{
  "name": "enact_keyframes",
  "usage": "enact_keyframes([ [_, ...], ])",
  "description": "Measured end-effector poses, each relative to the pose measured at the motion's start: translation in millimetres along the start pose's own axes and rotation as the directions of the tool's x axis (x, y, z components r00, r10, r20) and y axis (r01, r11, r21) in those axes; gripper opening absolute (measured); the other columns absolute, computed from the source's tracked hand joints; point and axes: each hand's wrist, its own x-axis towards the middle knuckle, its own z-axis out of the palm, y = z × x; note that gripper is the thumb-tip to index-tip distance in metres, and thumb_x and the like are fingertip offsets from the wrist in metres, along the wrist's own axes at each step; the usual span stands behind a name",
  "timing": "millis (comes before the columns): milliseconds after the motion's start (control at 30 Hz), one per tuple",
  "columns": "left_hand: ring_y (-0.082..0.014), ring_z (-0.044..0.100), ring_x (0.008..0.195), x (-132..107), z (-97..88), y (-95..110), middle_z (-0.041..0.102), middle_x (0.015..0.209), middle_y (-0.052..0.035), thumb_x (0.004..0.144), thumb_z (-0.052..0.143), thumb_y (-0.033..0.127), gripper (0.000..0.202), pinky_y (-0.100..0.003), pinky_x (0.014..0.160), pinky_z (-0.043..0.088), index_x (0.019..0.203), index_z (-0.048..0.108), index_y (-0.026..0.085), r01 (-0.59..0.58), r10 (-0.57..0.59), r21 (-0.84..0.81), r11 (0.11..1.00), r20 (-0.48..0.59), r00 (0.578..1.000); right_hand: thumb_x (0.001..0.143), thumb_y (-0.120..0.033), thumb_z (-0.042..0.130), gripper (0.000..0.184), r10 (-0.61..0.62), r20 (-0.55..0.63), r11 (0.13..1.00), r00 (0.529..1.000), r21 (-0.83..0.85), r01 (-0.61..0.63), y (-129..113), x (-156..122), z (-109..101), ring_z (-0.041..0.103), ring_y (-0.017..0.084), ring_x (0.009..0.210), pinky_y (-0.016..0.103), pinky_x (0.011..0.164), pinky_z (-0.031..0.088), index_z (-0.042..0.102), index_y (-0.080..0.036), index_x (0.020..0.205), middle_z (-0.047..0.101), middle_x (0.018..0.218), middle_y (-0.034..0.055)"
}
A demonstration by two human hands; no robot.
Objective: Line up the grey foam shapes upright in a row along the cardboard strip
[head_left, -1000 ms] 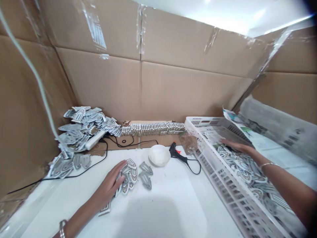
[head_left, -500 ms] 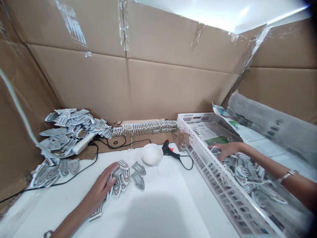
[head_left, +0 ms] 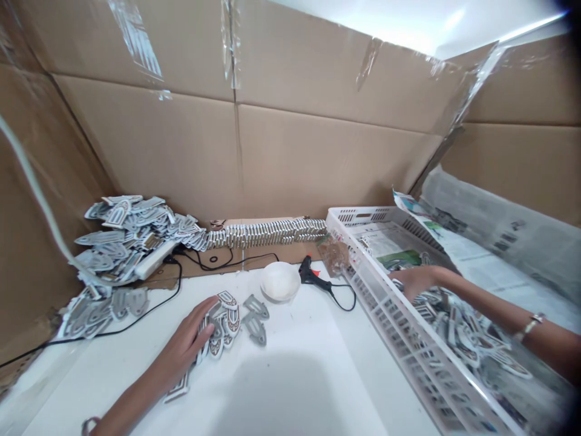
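Observation:
My left hand [head_left: 185, 345] lies flat, fingers stretched, on a small stack of grey-and-white arch-shaped cutouts [head_left: 223, 324] on the white table. Two loose grey cutouts [head_left: 254, 316] lie just right of that stack. My right hand [head_left: 415, 280] reaches into the white slotted crate [head_left: 399, 339] and its fingers curl down onto the heap of cutouts inside [head_left: 463, 330]. Whether it grips a piece is hidden by the heap.
A big pile of the same cutouts [head_left: 127, 236] fills the back left, with a standing row [head_left: 267, 233] along the cardboard wall. A white bowl [head_left: 280, 281], a black glue gun [head_left: 313, 275] with its cord and a white power strip [head_left: 152, 261] lie between. Newspaper [head_left: 494, 242] covers the right.
My right hand has drawn back from the crate's far end toward its middle, dragging over the cutouts. The left hand stays on its stack. The camera shifted slightly.

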Motion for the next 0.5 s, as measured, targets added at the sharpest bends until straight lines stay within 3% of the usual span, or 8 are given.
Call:
enact_keyframes([
  [67,-0.0275,0.034,0.145,0,-0.1,0,0.036,0.158,-0.0047,0.101,0.038,0.048,0.053,-0.051,0.12,0.029,0.152,0.034,0.032,-0.002,0.002,-0.001,1.0,-0.001,1.0,0.058,-0.025,0.075,0.02,-0.056,0.107,0.995,0.993,0.088,0.047,-2,-6,5,0.07,0.03,0.096,0.031,0.087,0.053,0.076,-0.022,0.078,0.076,0.09,0.0047],
  [167,-0.0274,0.035,0.145,0,-0.6,2,0.037,0.158,-0.0053,0.101,0.038,0.047,0.053,-0.051,0.12,0.03,0.151,0.035,0.031,-0.003,0.003,0.001,1.0,0.002,1.0,0.065,-0.032,0.073,0.023,-0.088,0.029,0.995,0.996,0.058,0.086,-1,-12,9,0.068,0.034,0.101,0.036,0.091,0.052,0.077,-0.023,0.085,0.075,0.097,0.0077],
  [333,-0.0278,0.036,0.144,0,-0.8,1,0.038,0.157,-0.0051,0.101,0.039,0.047,0.052,-0.051,0.119,0.03,0.151,0.036,0.032,0.004,-0.004,0.006,1.0,-0.004,1.0,0.067,-0.033,0.067,0.039,-0.046,-0.054,0.993,0.997,-0.111,0.039,15,-19,20,0.066,0.035,0.102,0.043,0.094,0.05,0.075,-0.024,0.104,0.07,0.105,0.0119],
  [500,-0.0287,0.039,0.143,0,-0.5,0,0.041,0.155,-0.0052,0.1,0.041,0.048,0.053,-0.051,0.117,0.034,0.15,0.039,0.031,-0.015,0.015,0.014,1.0,-0.027,1.0,0.073,-0.043,0.06,0.051,0.021,-0.197,0.992,0.98,-0.119,-0.045,34,-23,34,0.06,0.037,0.117,0.047,0.105,0.044,0.07,-0.021,0.119,0.066,0.12,0.0147],
])
